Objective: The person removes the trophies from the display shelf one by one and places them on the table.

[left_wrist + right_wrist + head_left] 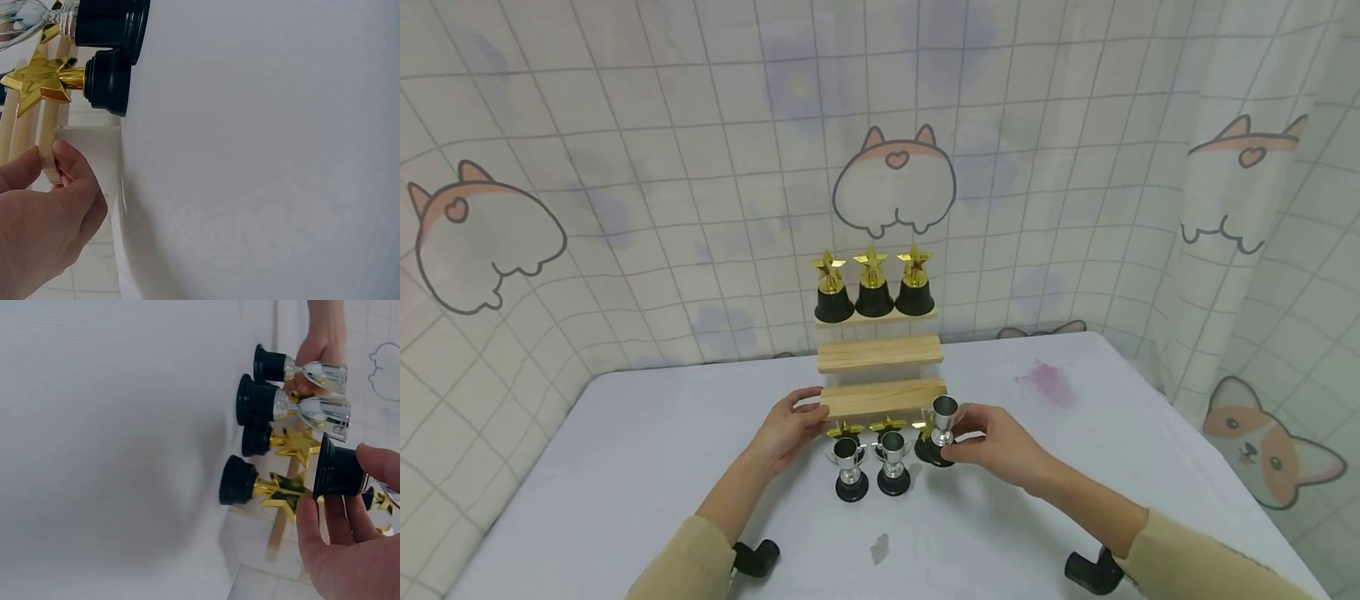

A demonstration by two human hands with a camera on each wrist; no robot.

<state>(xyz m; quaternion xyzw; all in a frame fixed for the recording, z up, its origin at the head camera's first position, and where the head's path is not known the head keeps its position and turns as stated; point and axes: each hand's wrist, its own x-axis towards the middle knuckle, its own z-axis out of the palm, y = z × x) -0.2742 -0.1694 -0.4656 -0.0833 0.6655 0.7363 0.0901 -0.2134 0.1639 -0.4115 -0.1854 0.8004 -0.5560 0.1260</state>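
The right hand (pixel 1000 446) holds a silver cup (pixel 943 408) by its black base, raised above the table (pixel 640 467), with its mouth upward. The left hand (pixel 786 433) pinches the left end of the lowest board (pixel 883 400). The top board (pixel 880 317) bears three gold stars (pixel 874 298), while two other cups (pixel 893 450) stand upright on the table.

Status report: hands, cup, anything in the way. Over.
Left hand pinching bottom board. Right hand holding silver cup, raised. Two more cups, three gold stars standing nearby.
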